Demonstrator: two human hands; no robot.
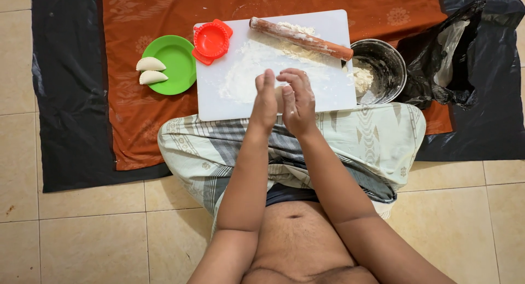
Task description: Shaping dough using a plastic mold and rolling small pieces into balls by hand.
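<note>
Two folded dumplings (150,70) lie on the green plate (180,57), far left of your fingers; your left hand (266,100) and right hand (297,100) press palm to palm, fingers straight, on a dough piece (280,95) barely showing between; rolling pin (301,39) beyond your fingertips; metal bowl (383,68) to their right.
</note>
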